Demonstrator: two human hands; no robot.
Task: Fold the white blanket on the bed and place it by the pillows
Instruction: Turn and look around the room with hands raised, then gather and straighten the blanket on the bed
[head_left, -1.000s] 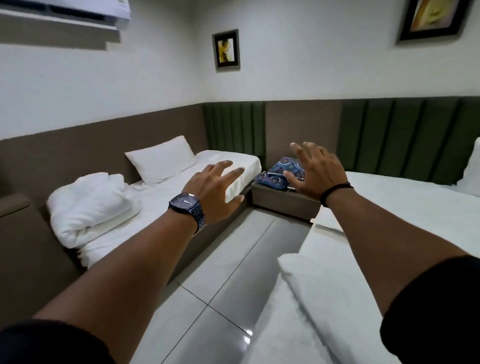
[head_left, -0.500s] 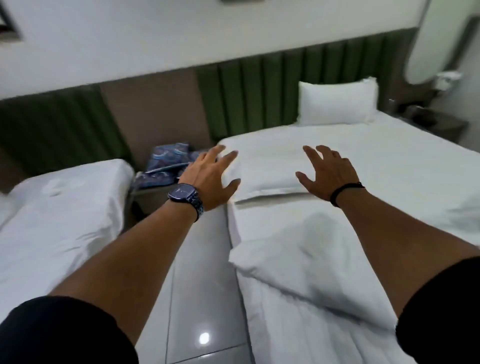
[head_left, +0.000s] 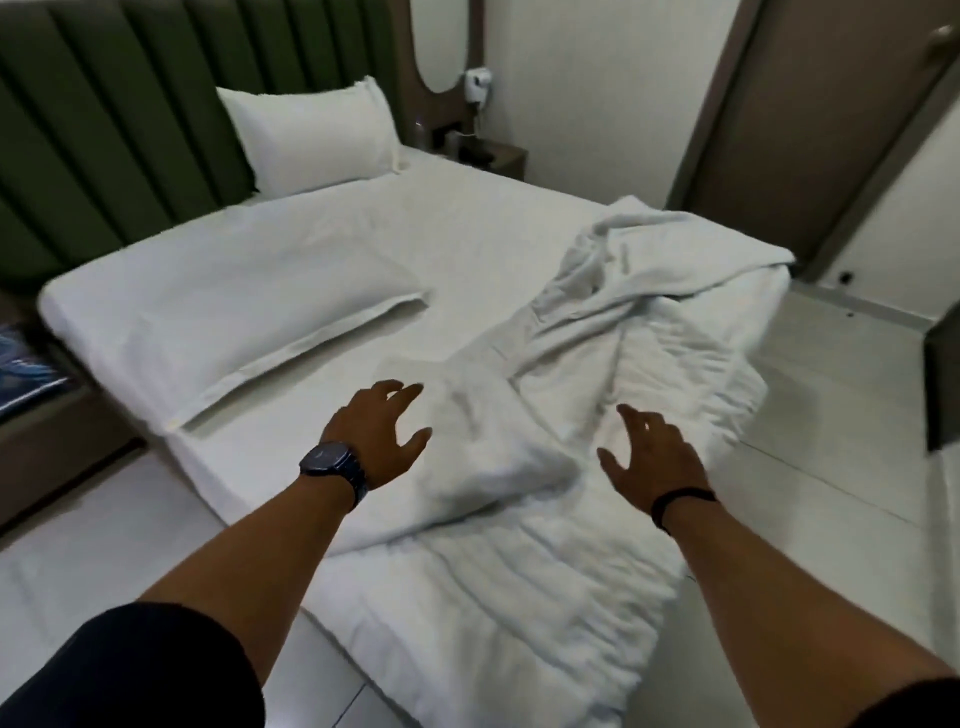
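Note:
A rumpled white blanket (head_left: 613, 374) lies crumpled across the near and right part of the bed (head_left: 457, 244), spilling over its foot edge. One white pillow (head_left: 311, 137) leans on the green headboard; a second, flat pillow (head_left: 234, 317) lies on the left side. My left hand (head_left: 382, 434), with a dark watch, hovers open at the blanket's near left fold. My right hand (head_left: 649, 457), with a black wrist band, hovers open over the blanket's middle. Neither hand holds cloth.
A green padded headboard (head_left: 104, 119) runs behind the bed. A small bedside table (head_left: 488, 156) stands at the far right corner under an oval mirror (head_left: 439, 44). A door (head_left: 831, 114) is on the right. Pale floor tiles (head_left: 841, 395) surround the bed; a patterned bag (head_left: 23, 374) sits at far left.
My view has swung right from the other bed to this one and tilted down. Both hands have lowered toward the crumpled blanket, still open.

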